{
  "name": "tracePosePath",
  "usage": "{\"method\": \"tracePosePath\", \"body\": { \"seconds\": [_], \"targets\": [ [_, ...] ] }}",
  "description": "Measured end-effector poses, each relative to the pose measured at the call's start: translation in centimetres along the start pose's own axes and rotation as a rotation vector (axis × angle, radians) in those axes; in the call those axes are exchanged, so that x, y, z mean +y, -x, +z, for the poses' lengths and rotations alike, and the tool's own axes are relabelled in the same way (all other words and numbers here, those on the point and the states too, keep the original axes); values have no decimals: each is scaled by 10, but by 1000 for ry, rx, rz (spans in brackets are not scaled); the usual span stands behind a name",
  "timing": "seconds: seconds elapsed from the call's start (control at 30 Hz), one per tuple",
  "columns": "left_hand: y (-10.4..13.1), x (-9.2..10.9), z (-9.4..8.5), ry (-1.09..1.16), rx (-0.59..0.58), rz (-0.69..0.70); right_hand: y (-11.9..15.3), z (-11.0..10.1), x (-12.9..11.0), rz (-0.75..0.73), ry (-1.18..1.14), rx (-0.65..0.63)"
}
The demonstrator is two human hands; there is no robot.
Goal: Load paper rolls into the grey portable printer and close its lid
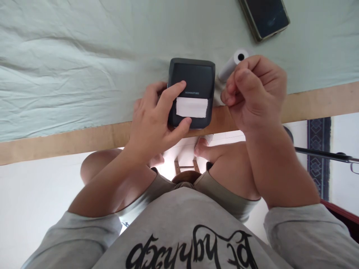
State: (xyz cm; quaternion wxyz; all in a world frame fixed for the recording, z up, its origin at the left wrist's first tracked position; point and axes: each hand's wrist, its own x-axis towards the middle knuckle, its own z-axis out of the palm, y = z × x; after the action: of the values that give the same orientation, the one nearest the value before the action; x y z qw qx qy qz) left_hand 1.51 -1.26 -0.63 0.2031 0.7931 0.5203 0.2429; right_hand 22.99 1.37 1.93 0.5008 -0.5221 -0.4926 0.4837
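A small dark label printer (192, 76) stands at the table's front edge. From its front slot a strip of white paper (192, 107) sticks out. My left hand (157, 116) grips the printer from the left, index finger on its top and thumb by the lower front; the remaining fingers are partly hidden at its side. To the right, my right hand (256, 89) is closed, its fingers curled in with the thumb against them. Whatever those fingers may hold is hidden. Just behind that hand lies a white paper roll (228, 69) with a dark core, partly covered by it.
A smartphone (266, 16) lies at the back right on the pale green cloth (84, 67), which is wrinkled at the left. The table's wooden edge (70, 138) runs across in front of my legs. A patterned dark blue strip (319, 160) and a black rod (322, 152) show at the right.
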Motion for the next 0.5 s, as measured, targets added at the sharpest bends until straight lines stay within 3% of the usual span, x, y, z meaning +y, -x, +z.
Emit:
{"method": "tracePosePath", "body": {
  "seconds": [0.3, 0.4, 0.5],
  "targets": [
    [-1, 6, -4, 34, -53, -79, 1, -1, 8, -77, 56, -88],
    [-1, 7, -3, -15, -92, -101, 2, -2, 11, -87, 199, -167],
    [0, 5, 0, -51, -104, -102, 3, -1, 11, -66, 448, -152]
  ]
}}
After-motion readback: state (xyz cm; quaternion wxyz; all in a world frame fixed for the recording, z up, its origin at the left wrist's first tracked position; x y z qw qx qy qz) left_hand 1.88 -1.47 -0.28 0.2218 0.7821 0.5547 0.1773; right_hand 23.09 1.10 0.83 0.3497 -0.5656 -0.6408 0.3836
